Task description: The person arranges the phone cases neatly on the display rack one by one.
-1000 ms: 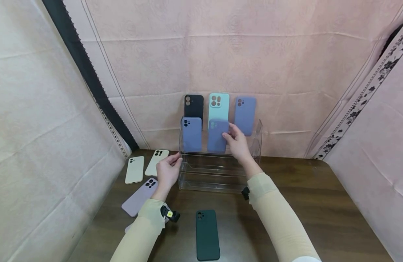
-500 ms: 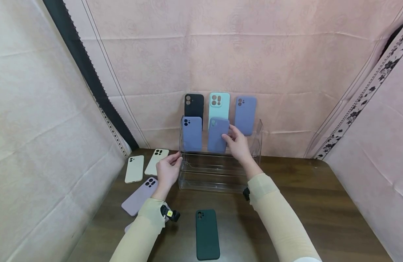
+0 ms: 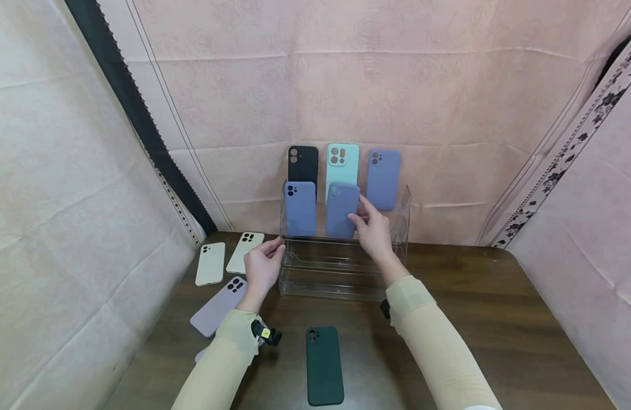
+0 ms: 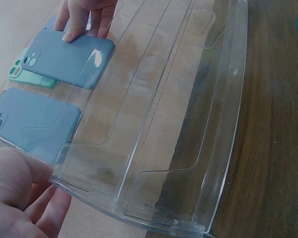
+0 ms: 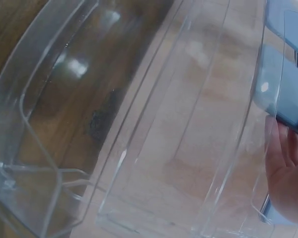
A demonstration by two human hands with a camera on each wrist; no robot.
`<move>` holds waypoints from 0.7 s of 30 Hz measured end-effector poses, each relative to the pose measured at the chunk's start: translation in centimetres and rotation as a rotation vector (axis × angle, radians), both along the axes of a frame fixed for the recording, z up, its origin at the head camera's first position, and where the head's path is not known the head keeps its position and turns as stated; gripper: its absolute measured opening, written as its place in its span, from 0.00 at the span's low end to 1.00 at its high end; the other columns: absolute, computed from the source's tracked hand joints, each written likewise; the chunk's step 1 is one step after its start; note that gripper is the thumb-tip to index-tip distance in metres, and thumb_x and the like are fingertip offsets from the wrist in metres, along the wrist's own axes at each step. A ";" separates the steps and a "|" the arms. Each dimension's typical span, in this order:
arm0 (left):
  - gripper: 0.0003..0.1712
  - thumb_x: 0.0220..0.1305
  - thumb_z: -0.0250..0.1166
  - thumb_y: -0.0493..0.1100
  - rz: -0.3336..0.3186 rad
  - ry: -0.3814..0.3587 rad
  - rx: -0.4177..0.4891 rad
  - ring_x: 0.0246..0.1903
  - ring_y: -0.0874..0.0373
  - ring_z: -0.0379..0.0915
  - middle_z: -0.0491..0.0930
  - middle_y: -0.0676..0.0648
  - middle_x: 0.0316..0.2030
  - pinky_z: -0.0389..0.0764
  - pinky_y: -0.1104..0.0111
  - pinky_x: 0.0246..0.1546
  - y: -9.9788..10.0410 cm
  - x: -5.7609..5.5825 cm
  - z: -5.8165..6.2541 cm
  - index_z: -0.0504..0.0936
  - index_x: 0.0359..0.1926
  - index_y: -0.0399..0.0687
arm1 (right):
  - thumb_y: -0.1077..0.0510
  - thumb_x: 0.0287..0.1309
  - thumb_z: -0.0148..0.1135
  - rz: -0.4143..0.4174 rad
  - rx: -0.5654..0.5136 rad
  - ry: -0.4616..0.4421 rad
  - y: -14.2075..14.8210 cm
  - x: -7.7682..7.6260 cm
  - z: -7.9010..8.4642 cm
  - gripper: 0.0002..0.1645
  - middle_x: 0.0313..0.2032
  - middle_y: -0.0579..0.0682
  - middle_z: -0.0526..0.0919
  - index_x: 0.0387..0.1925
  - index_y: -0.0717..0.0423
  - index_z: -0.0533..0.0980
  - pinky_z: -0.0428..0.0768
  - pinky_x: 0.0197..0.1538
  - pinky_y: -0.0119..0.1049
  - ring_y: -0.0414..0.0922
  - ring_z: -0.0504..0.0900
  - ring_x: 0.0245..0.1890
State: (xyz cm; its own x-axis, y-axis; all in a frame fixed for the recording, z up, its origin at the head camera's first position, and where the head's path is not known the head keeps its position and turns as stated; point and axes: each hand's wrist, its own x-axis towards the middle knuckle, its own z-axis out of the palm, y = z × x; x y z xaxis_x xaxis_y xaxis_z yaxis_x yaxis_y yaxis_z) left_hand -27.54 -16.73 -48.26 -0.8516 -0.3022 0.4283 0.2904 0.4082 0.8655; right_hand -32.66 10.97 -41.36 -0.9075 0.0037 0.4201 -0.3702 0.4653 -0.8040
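Observation:
A clear tiered display rack [image 3: 341, 263] stands on the table. My left hand [image 3: 262, 265] grips its left side edge, thumb and fingers on either side in the left wrist view. With thumb and fingertips, my right hand [image 3: 374, 230] pinches the right edge of a blue phone case [image 3: 341, 212], upright in the middle of the second tier. Another blue phone case [image 3: 300, 209] stands left of it. On the top tier behind are a black phone case [image 3: 303, 162], a mint phone case [image 3: 342, 162] and a periwinkle phone case [image 3: 383, 179]. The right wrist view shows the held case only partly.
Two white phone cases [image 3: 210, 264] and a lilac phone case [image 3: 218, 307] lie left of the rack; another is mostly hidden under my left forearm. A dark green phone case [image 3: 324, 366] lies in front. Cloth walls [image 3: 346, 102] enclose the table [image 3: 459, 330].
The blue case in my right hand has shifted up very slightly at its top edge. My left hand stays on the rack's side, and the other cases have not moved.

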 end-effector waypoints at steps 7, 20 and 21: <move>0.12 0.69 0.73 0.32 0.011 -0.010 -0.012 0.46 0.47 0.91 0.90 0.40 0.48 0.90 0.65 0.47 0.1 -0.1 -0.1 0.91 0.52 0.37 | 0.55 0.76 0.64 0.023 0.035 -0.020 0.1 0.0 0.3 0.37 0.58 0.62 0.86 0.81 0.44 0.66 0.89 0.55 0.53 0.56 0.86 0.57; 0.12 0.69 0.73 0.32 0.004 0.012 -0.010 0.45 0.46 0.91 0.90 0.39 0.47 0.90 0.65 0.47 0.1 0.0 0.2 0.91 0.52 0.35 | 0.55 0.69 0.74 -0.070 0.048 0.086 0.0 -0.1 0.1 0.33 0.48 0.57 0.89 0.73 0.51 0.77 0.92 0.44 0.46 0.51 0.91 0.46; 0.12 0.68 0.73 0.32 0.001 0.014 -0.009 0.46 0.45 0.90 0.90 0.38 0.47 0.90 0.65 0.47 0.1 0.0 0.2 0.91 0.52 0.35 | 0.55 0.69 0.73 -0.070 0.041 0.079 0.1 0.0 0.1 0.33 0.48 0.57 0.89 0.73 0.51 0.77 0.92 0.44 0.46 0.51 0.91 0.46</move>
